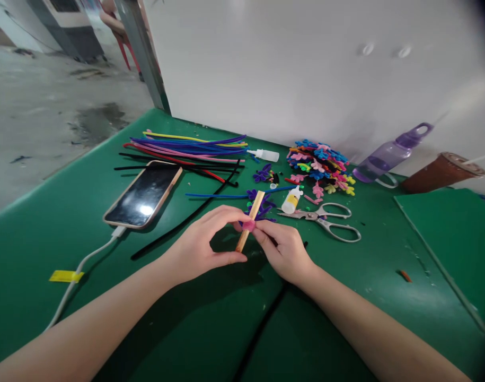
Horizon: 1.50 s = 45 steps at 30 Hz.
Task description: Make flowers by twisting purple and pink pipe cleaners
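Note:
Between my hands a flat wooden stick (256, 206) is held at a slant above the table. My left hand (198, 244) grips it, with the thumb near the lower end and the fingers at its middle. A small pink piece (248, 226), apparently pipe cleaner, lies across the stick's middle. The thumb and fingertips of my right hand (284, 246) pinch that piece against the wood. Just behind the stick lie purple pipe-cleaner shapes (262, 212), partly hidden by it and my fingers. A black pipe cleaner (262, 329) runs under my right hand.
Straight pipe cleaners (186, 146) lie at the back beside a phone (144, 193) on a cable. Scissors (322, 217), a yellow-labelled bottle (292, 200), a white bottle (267, 155) and a flower pile (317, 164) lie behind my hands. A purple bottle (389, 156) and brown drink cup (441, 172) stand right.

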Each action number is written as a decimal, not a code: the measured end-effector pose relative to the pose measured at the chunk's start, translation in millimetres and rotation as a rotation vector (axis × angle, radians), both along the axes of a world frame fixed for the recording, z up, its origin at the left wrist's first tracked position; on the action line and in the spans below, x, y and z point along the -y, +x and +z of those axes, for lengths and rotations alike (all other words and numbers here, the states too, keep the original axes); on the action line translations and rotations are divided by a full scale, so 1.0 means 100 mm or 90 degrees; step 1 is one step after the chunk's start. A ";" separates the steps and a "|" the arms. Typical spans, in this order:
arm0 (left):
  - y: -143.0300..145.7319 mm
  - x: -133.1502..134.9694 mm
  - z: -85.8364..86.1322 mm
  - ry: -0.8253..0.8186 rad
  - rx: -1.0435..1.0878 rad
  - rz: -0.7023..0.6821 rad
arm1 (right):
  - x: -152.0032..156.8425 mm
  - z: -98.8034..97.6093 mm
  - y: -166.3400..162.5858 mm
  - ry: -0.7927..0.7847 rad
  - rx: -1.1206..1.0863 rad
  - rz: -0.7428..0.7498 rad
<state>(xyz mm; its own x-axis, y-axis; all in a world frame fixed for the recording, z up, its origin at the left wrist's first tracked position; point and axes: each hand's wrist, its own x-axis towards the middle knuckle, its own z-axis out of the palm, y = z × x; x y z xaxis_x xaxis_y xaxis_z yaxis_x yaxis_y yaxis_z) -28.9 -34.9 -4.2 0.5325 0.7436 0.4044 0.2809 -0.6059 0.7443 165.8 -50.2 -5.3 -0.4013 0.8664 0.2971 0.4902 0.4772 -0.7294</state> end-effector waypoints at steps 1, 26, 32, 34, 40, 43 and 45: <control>0.00 0.00 0.00 0.010 0.002 0.002 | 0.00 0.00 0.00 0.001 -0.002 0.002; 0.00 -0.01 0.06 -0.064 -0.076 0.019 | 0.01 -0.11 0.00 0.125 0.228 0.067; 0.00 -0.02 -0.05 0.016 -0.048 0.035 | 0.02 -0.11 -0.01 0.152 0.239 0.082; 0.00 -0.01 -0.07 0.022 -0.035 0.037 | 0.01 -0.11 -0.01 0.140 0.226 0.061; 0.01 0.03 0.00 0.008 -0.059 0.075 | 0.01 -0.10 -0.01 0.116 0.214 0.030; 0.01 0.05 0.04 -0.020 -0.048 0.048 | 0.01 -0.09 -0.01 0.109 0.220 0.031; 0.01 0.05 0.06 -0.036 -0.035 0.020 | 0.01 -0.09 -0.01 0.109 0.225 0.036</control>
<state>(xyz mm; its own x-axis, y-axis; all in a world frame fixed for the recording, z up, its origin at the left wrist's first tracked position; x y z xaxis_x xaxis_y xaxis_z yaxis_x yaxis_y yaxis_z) -28.3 -39.5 1.9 0.5287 0.7813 0.3318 0.3401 -0.5532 0.7605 164.8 -51.2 -14.6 -0.5507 0.7900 0.2695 0.6663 0.6106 -0.4281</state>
